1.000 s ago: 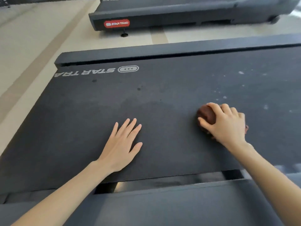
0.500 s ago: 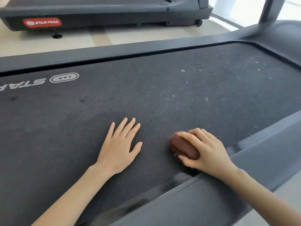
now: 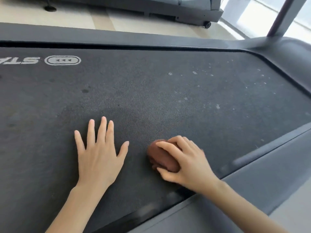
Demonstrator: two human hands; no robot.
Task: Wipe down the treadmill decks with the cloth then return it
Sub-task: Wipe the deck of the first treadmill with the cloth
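While our right hand (image 3: pixel 188 163) presses the brown cloth (image 3: pixel 161 157) on the treadmill belt (image 3: pixel 151 91), we judge that we are in the middle of the wiping step. The fingers and thumb of this hand are curled around the cloth and clamp it from both sides. The cloth is bunched into a small rounded wad, dark reddish brown, and it touches the belt near the close side rail (image 3: pixel 269 174). Our left hand (image 3: pixel 99 158) lies flat on the belt just beside it, with the fingers straight and spread, and it holds nothing. We think it only supports our weight. The two hands are apart, with a strip of bare belt between them.

The belt is dark grey with a rough grain. Farther to the right, many small white specks (image 3: pixel 195 72) are scattered on it, and some darker spots sit below the white logo (image 3: pixel 62 60). So in our judgement much of this deck is not yet done.

The next move calls for sliding the wad to the right and away from us, over the specks, with firm pressure and overlapping strokes. The left hand must probably shift too, so that we can reach. A second treadmill (image 3: pixel 168 9) stands beyond the pale floor (image 3: pixel 84 15), and it probably needs the same work before the cloth goes back to its place, which we do not see.
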